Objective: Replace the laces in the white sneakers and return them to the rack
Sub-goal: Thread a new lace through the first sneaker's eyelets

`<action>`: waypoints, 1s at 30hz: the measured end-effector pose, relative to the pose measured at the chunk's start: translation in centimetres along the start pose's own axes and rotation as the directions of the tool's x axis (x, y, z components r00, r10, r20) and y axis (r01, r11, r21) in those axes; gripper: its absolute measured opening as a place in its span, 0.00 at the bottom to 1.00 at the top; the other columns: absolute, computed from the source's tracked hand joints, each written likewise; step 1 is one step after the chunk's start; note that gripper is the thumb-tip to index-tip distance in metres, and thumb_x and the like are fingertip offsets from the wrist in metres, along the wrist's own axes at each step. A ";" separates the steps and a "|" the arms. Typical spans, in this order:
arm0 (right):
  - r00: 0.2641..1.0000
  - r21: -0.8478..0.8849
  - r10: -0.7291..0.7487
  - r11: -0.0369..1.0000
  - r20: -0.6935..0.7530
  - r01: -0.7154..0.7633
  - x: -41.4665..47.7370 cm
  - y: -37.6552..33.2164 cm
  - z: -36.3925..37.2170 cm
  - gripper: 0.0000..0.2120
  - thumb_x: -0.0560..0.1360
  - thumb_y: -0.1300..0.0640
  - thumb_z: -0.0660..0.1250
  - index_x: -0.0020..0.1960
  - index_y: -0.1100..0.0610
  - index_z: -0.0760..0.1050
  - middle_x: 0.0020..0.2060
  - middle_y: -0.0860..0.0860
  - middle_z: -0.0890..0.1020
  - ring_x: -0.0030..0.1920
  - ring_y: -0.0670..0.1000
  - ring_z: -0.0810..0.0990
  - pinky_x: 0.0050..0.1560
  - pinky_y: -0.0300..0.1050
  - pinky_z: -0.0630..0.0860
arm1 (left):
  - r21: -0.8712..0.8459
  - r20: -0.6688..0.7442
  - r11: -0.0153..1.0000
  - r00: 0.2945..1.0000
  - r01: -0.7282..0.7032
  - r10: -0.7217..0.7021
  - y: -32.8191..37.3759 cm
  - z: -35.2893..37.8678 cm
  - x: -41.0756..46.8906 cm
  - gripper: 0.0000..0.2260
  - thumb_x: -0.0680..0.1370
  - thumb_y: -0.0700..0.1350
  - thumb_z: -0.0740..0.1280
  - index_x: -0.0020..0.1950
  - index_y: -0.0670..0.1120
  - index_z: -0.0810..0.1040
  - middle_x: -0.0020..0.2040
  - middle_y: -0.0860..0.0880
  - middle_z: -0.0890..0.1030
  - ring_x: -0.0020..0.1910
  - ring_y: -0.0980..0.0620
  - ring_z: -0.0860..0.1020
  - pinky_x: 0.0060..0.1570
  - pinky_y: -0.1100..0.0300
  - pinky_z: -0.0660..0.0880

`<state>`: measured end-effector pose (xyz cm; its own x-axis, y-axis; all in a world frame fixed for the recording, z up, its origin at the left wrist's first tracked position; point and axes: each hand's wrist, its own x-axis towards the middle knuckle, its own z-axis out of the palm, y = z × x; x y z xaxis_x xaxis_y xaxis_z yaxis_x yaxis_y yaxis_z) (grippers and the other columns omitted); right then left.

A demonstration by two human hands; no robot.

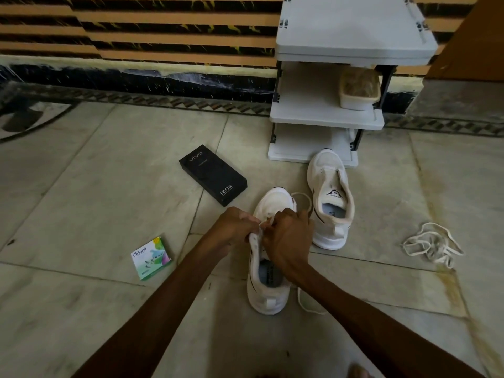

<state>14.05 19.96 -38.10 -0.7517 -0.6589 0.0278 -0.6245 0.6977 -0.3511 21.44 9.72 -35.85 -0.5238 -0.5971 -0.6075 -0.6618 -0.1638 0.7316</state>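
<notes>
A white sneaker (268,290) stands on the floor in front of me, toe pointing away. My left hand (231,227) and my right hand (289,241) meet over its eyelets, both pinching a white lace (302,199) that loops out past the shoe's right side and trails by its heel. A second white sneaker (331,197) without a lace stands to the right, toe toward the white rack (327,118). A loose tangled lace (431,244) lies on the floor at the far right.
A black phone box (212,174) lies on the floor left of the sneakers. A small green and white carton (151,257) lies nearer, at the left. A tub (358,88) sits on the rack's middle shelf. A striped wall runs behind.
</notes>
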 end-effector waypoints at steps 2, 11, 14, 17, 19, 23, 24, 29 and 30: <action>1.000 0.131 0.025 0.991 0.018 -0.027 0.4 0.4 0.0 0.08 0.73 0.51 0.69 0.44 0.56 0.80 0.40 0.52 0.82 0.46 0.53 0.79 0.47 0.46 0.74 | -0.010 0.022 1.000 1.000 -0.002 0.002 0.1 0.1 0.0 0.04 0.73 0.37 0.71 0.47 0.41 0.83 0.46 0.41 0.83 0.46 0.46 0.81 0.44 0.59 0.78; 0.986 0.420 0.035 0.902 0.162 -0.101 1.1 1.7 -1.1 0.10 0.72 0.51 0.73 0.33 0.50 0.79 0.30 0.47 0.80 0.30 0.44 0.76 0.28 0.30 0.66 | -0.080 -0.045 0.981 0.984 -0.177 0.174 -1.5 0.4 -0.5 0.03 0.73 0.44 0.74 0.45 0.46 0.83 0.41 0.50 0.85 0.39 0.58 0.83 0.34 0.70 0.75; 0.978 0.410 -0.073 0.912 0.196 -0.015 1.1 2.2 -1.6 0.05 0.71 0.55 0.73 0.39 0.55 0.82 0.35 0.49 0.83 0.33 0.45 0.78 0.31 0.25 0.65 | -0.033 -0.131 0.963 0.957 -0.267 0.260 -2.3 0.7 -0.6 0.01 0.75 0.40 0.71 0.45 0.46 0.82 0.40 0.49 0.84 0.37 0.56 0.83 0.34 0.69 0.77; 0.985 0.364 -0.088 0.931 0.149 0.028 0.5 2.9 -1.8 0.08 0.68 0.58 0.72 0.46 0.53 0.81 0.41 0.47 0.82 0.39 0.45 0.79 0.37 0.31 0.71 | 0.231 -0.266 0.907 0.874 -0.352 0.407 -2.3 0.1 0.1 0.03 0.76 0.41 0.70 0.44 0.48 0.80 0.38 0.52 0.83 0.35 0.58 0.82 0.34 0.68 0.77; 0.992 0.371 -0.077 0.928 0.104 0.033 0.1 3.1 -1.7 0.09 0.67 0.60 0.71 0.47 0.53 0.80 0.42 0.49 0.82 0.41 0.47 0.80 0.43 0.41 0.78 | 0.354 -0.408 0.842 0.743 -0.407 0.530 -1.6 -1.5 0.7 0.02 0.78 0.41 0.68 0.47 0.45 0.80 0.40 0.49 0.83 0.36 0.57 0.81 0.38 0.66 0.79; 0.999 0.447 -0.048 0.894 0.019 0.035 -0.5 3.3 -1.6 0.05 0.68 0.62 0.71 0.43 0.55 0.79 0.36 0.48 0.82 0.37 0.45 0.80 0.40 0.41 0.79 | -0.223 -0.760 0.788 0.609 -0.574 0.228 2.6 -6.8 1.7 0.07 0.77 0.39 0.69 0.53 0.39 0.81 0.46 0.44 0.84 0.42 0.54 0.83 0.47 0.60 0.81; 0.999 0.472 -0.033 0.881 0.005 0.027 -0.5 3.3 -1.7 0.06 0.67 0.63 0.71 0.42 0.54 0.79 0.35 0.47 0.82 0.36 0.44 0.80 0.39 0.39 0.78 | -0.462 -0.720 0.657 0.685 -0.595 0.115 3.6 -7.5 1.3 0.08 0.76 0.38 0.69 0.55 0.38 0.80 0.48 0.43 0.84 0.46 0.51 0.84 0.51 0.56 0.81; 1.000 0.532 0.009 0.846 0.013 -0.015 -0.4 3.8 -1.4 0.05 0.66 0.61 0.72 0.38 0.52 0.79 0.31 0.44 0.81 0.32 0.41 0.79 0.36 0.31 0.74 | -0.789 -0.145 0.569 0.970 -0.231 0.193 4.2 -2.8 -2.4 0.04 0.79 0.41 0.64 0.46 0.42 0.77 0.38 0.48 0.78 0.32 0.58 0.76 0.32 0.68 0.75; 1.000 0.534 0.014 0.845 0.017 -0.021 -0.4 3.8 -1.5 0.05 0.66 0.60 0.72 0.38 0.52 0.79 0.30 0.44 0.81 0.31 0.41 0.79 0.35 0.29 0.73 | -0.528 -0.141 0.805 0.962 -0.271 0.232 3.1 -1.6 -2.4 0.06 0.80 0.42 0.63 0.44 0.44 0.76 0.36 0.50 0.74 0.29 0.60 0.71 0.27 0.70 0.70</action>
<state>11.68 23.31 -38.08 -0.7571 -0.6533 0.0071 -0.3986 0.4533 -0.7973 21.47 9.39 -31.59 -0.5819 -0.7235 -0.3715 -0.1071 -0.3846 0.9168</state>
